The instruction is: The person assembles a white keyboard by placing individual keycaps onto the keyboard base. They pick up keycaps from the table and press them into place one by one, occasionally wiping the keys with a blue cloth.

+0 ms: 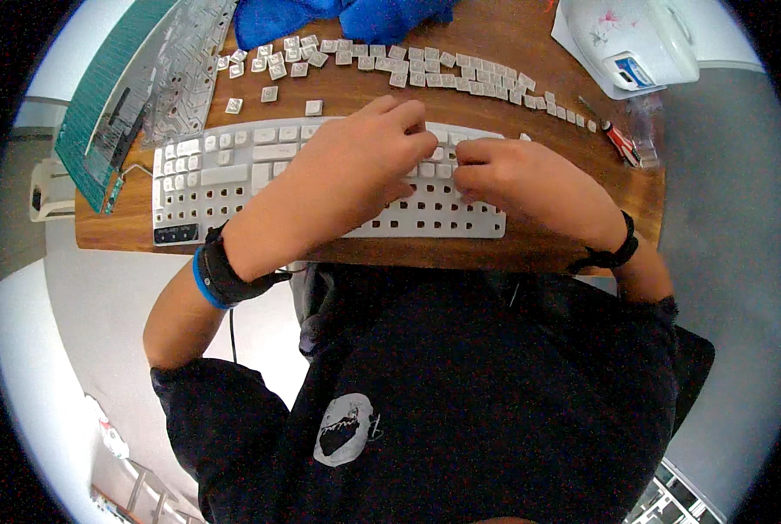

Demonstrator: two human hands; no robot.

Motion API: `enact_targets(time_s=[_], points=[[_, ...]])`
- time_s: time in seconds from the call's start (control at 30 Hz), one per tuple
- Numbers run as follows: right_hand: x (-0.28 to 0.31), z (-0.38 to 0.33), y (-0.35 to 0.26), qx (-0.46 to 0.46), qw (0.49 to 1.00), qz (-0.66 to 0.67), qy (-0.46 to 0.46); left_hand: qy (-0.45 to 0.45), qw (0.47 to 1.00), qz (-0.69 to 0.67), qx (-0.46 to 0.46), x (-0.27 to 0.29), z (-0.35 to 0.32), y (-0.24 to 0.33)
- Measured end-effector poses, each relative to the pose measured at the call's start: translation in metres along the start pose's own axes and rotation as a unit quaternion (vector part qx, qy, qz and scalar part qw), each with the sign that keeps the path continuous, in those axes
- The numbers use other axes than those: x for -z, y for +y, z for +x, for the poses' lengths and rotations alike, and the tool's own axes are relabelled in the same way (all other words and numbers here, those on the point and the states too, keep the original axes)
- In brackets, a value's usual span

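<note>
- Keyboard (460,216), near rows showing dark sockets (436,225), lies along the near edge of a wooden table (512,39).
- Left hand (355,162) curls over its middle, right hand (530,179) over its right part (whether either grips anything, we cannot tell).
- Loose keycaps (416,68) spread beyond.

Crumpled blue cloth (377,19) on wooden table (504,24)

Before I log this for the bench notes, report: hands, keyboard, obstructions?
Left hand, right hand over keyboard, grips unclear. Near rows bare. Loose keycaps beyond far edge, none blocking hands.
</note>
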State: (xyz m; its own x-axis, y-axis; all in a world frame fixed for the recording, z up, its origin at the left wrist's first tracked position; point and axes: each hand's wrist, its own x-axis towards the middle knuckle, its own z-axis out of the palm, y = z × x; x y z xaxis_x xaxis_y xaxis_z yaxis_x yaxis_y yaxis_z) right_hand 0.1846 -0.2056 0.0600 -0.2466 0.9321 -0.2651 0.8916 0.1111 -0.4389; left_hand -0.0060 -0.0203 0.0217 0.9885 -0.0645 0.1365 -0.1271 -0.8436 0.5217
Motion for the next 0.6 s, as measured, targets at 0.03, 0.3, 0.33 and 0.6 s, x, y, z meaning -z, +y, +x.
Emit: enact_targets(time_s=[0.03,0.3,0.33,0.6], points=[[0.001,-0.001,-0.001,-0.012,1.000,0.005,-0.004,-0.001,1.000,0.004,-0.001,-0.001,0.000,0.000],[-0.012,-0.014,0.001,0.018,0.996,-0.062,0.055,-0.009,1.000,0.000,-0.002,0.001,0.000,-0.001],[-0.013,-0.016,0.002,0.017,0.996,-0.058,0.064,-0.013,1.000,0.000,-0.003,0.002,0.000,0.000],[0.016,-0.029,0.065,-0.045,0.985,-0.002,0.166,-0.036,0.999,0.018,0.013,0.004,0.000,0.008]])
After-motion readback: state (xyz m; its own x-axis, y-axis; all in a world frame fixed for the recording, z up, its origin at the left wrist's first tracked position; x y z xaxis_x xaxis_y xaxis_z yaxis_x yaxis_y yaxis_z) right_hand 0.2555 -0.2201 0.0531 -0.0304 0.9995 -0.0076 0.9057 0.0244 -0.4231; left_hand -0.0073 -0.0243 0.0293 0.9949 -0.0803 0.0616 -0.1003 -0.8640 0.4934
